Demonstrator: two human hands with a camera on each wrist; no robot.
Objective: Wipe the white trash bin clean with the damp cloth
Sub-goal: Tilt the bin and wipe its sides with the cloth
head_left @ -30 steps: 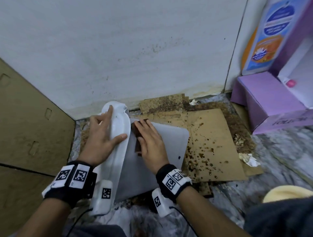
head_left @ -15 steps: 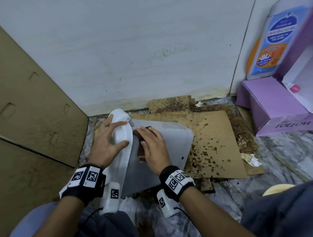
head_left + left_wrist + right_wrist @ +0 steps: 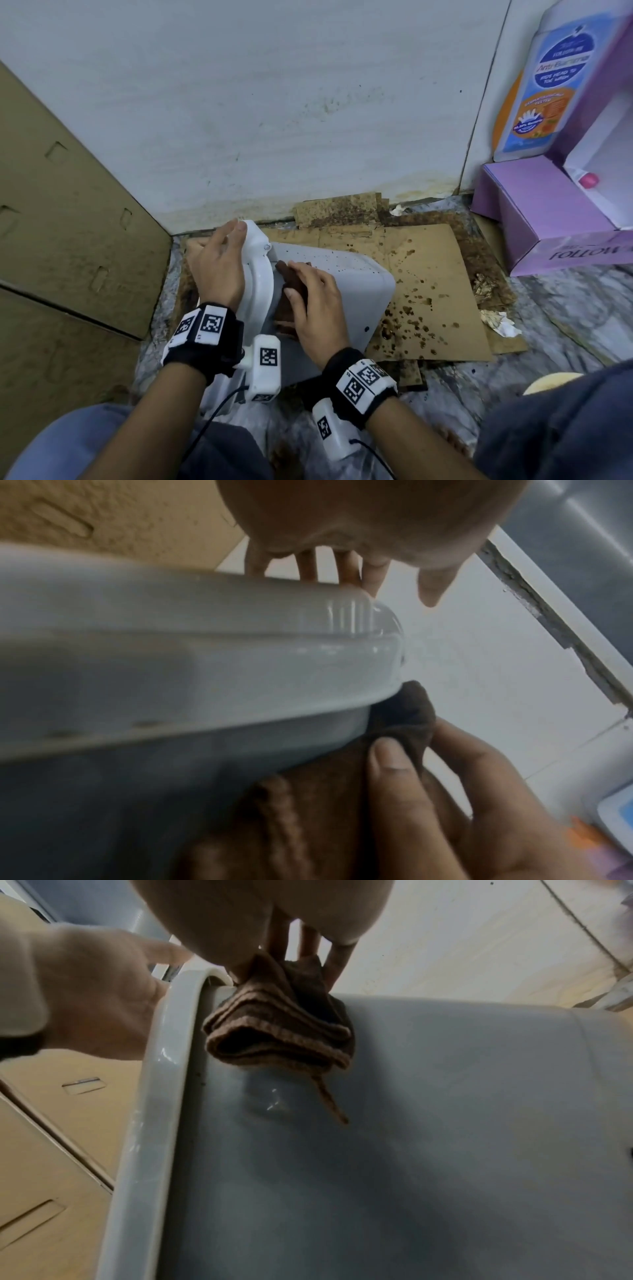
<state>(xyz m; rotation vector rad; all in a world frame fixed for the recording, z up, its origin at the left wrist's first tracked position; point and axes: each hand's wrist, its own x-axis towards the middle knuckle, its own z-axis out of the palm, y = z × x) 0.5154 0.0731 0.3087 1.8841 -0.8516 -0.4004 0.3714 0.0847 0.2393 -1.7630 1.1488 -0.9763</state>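
The white trash bin (image 3: 356, 291) lies on its side on stained cardboard, its lid end (image 3: 258, 274) pointing left. My left hand (image 3: 219, 270) rests over the far end of the lid with fingers fairly straight, as the left wrist view shows (image 3: 342, 569). My right hand (image 3: 317, 303) holds a folded brown cloth (image 3: 286, 301) against the bin's side, right beside the rim. In the left wrist view the thumb (image 3: 390, 758) pinches the cloth (image 3: 308, 804). The right wrist view shows the cloth (image 3: 274, 1031) bunched under the fingers on the bin's wall (image 3: 411, 1123).
A white wall (image 3: 274, 120) rises just behind the bin. A cardboard panel (image 3: 68, 222) stands at the left. Stained cardboard sheets (image 3: 428, 291) cover the floor to the right. A purple box (image 3: 548, 219) and a large bottle (image 3: 548, 78) stand at the far right.
My left hand has slid up to the lid's far end. The right hand keeps the cloth beside the rim and has shifted it a little along the bin's side.
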